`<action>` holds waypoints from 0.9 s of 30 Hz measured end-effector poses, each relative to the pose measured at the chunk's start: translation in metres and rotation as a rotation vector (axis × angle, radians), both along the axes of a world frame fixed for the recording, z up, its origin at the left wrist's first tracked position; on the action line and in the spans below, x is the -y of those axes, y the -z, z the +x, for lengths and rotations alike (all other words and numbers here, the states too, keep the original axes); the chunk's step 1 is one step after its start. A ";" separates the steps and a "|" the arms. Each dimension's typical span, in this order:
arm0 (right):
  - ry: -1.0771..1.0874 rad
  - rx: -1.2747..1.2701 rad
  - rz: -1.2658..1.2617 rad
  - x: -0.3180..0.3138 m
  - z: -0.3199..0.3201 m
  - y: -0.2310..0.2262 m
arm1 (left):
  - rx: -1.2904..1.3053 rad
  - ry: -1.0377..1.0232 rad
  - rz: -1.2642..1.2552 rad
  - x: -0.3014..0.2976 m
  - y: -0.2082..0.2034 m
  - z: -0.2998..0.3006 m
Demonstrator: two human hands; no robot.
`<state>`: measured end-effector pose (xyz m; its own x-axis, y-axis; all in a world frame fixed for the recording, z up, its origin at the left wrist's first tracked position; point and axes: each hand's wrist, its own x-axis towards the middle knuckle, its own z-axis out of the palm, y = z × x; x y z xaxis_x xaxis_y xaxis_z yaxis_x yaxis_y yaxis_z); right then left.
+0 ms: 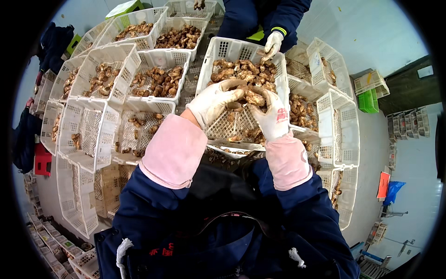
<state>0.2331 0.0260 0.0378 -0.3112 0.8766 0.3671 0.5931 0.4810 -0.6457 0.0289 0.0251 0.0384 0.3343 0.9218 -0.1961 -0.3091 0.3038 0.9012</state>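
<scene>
Gripping brown mushroom (254,97) with curled left hand (214,103) and curled right hand (272,115), above white crate (207,65), between its side edges, probably for catching any dropped pieces there.

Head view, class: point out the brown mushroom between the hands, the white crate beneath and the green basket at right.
Brown mushroom (254,97), head view: its middle.
White crate (226,125), head view: mesh floor.
Green basket (368,101), head view: side.
</scene>
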 end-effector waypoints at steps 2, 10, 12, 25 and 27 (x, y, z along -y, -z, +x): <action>-0.019 0.003 -0.051 -0.002 0.001 0.003 | 0.049 -0.013 0.015 0.001 0.001 -0.002; -0.027 -0.148 -0.113 0.003 -0.005 0.002 | -0.003 -0.043 -0.001 0.000 0.002 -0.005; 0.035 -0.025 -0.004 0.008 0.007 -0.015 | 0.003 -0.035 0.017 -0.003 0.001 0.000; 0.726 0.530 -0.581 0.195 0.312 0.029 | -0.147 0.035 0.081 -0.001 0.011 -0.005; 0.656 0.644 -0.325 0.270 0.383 0.091 | -0.168 0.096 0.059 -0.006 0.020 -0.002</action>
<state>0.6163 -0.2443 -0.0535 0.2182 0.9759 0.0070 0.9656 -0.2149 -0.1466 0.0271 0.0308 0.0181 0.3885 0.8988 -0.2032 -0.1247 0.2698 0.9548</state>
